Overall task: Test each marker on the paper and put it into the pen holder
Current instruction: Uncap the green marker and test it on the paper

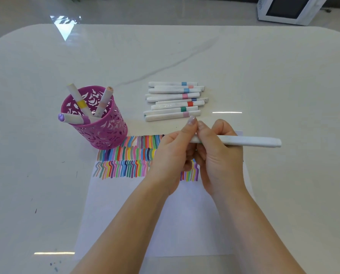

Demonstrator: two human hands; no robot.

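Pen holder [105,133], at the paper's [165,224] far left corner: three markers [77,95] inside, presumably tested. Pile of markers [173,101] beyond the paper, within reach, likely untested. Left hand [173,155] pinches a white marker's [244,141] end, right hand [218,159] grips its barrel over the paper, probably working the cap.

Bare forearms; the left hand [171,155] and right hand [219,155] wear pale glossy nail polish

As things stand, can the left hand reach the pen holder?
Probably yes: nothing stands between the left hand and the pen holder, but it is busy pinching the marker.
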